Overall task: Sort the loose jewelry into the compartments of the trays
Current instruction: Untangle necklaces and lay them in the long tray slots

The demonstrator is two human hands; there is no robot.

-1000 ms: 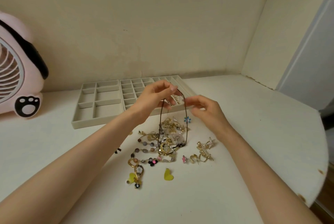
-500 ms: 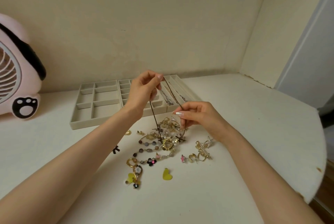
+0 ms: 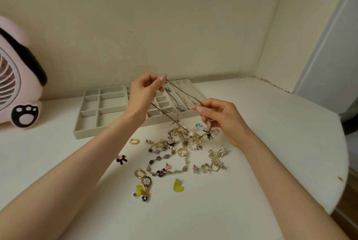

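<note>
Fingers (image 3: 159, 81) of my left hand (image 3: 144, 94) and right hand (image 3: 222, 117) pinch the thin brown necklace (image 3: 183, 91) taut over the near edge of the right tray (image 3: 162, 98), and lifting could, I reckon, drag tangled pieces from the jewelry pile (image 3: 174, 143).

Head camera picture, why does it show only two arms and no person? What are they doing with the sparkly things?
The camera sits on the person's head and looks down, so you see only their arms. No machine here, just two bare hands. The left hand and the right hand each pinch a thin dark necklace, stretched between them above a pile of loose jewelry on the white table. Behind stand two beige trays with little compartments; some long ones hold chains. A pink fan stands at the left.
</note>
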